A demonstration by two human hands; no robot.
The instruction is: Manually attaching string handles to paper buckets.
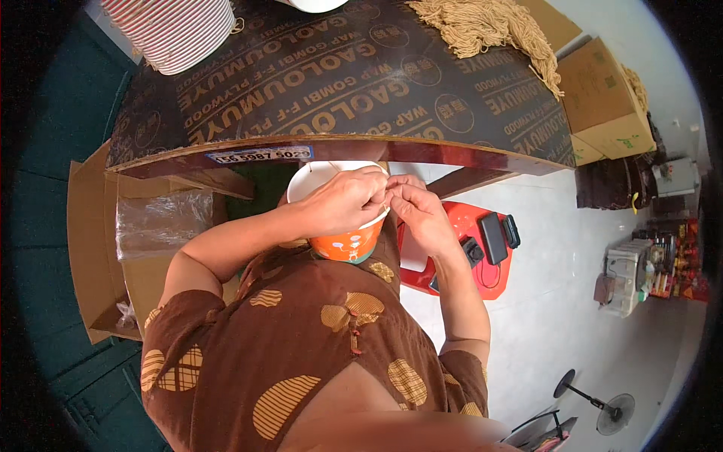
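A paper bucket (344,245), white inside with a printed orange outer wall and a green base band, stands in my lap below the table edge. My left hand (348,198) reaches across its mouth, fingers closed at the right side of the rim. Meeting it there is my right hand (416,209), thumb and forefinger pinched together just outside the rim. What the fingertips hold is too small to make out. Inside the bucket's far wall a thin brown strand shows.
On the dark plywood table (301,98) are a stack of paper buckets (177,34) and a bundle of tan cords (482,26). Right of my lap, a red stool (493,282) carries a phone (493,238). Cardboard boxes (602,98) stand right; an open carton (94,248) stands left.
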